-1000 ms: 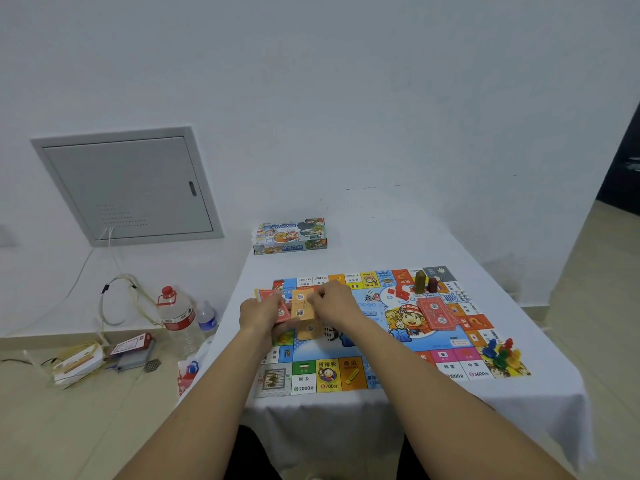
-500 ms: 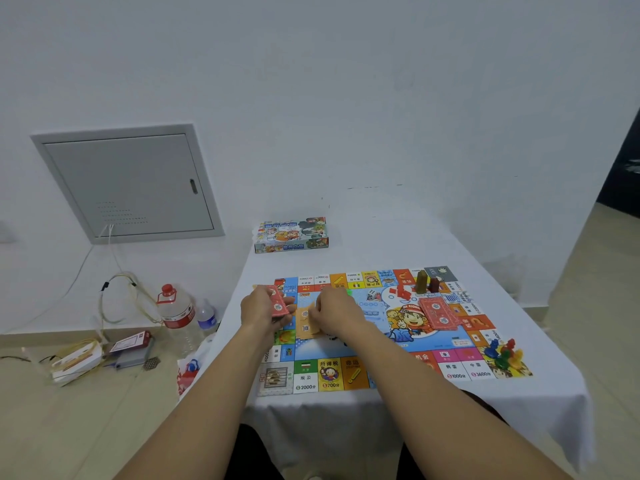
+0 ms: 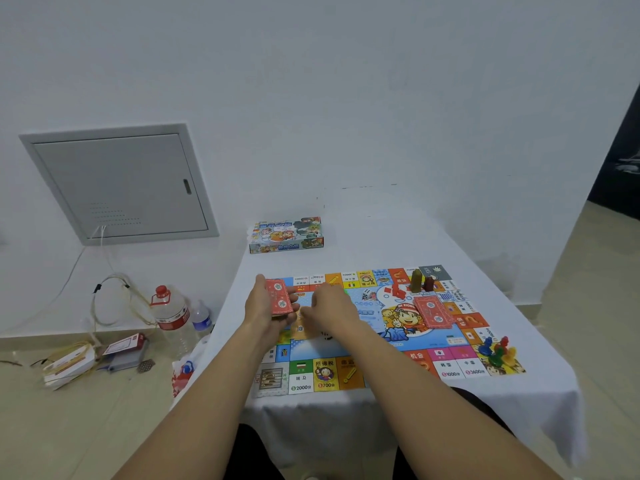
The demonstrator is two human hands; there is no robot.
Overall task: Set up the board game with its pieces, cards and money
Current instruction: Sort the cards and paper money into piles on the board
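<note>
A colourful game board lies on the white tablecloth. My left hand holds a stack of red paper money upright over the board's left side. My right hand rests palm down on an orange stack of notes lying on the board. A red stack of cards lies right of centre. Red house pieces, a die and two tall pawns sit near the far edge. Several coloured pawns stand at the near right corner.
The game box stands at the table's far left corner. On the floor to the left are a large water bottle, a small bottle, cables and papers. A grey wall panel is behind them.
My left hand has lifted the red notes away to the left, and my right hand has lowered the orange notes onto the board.
</note>
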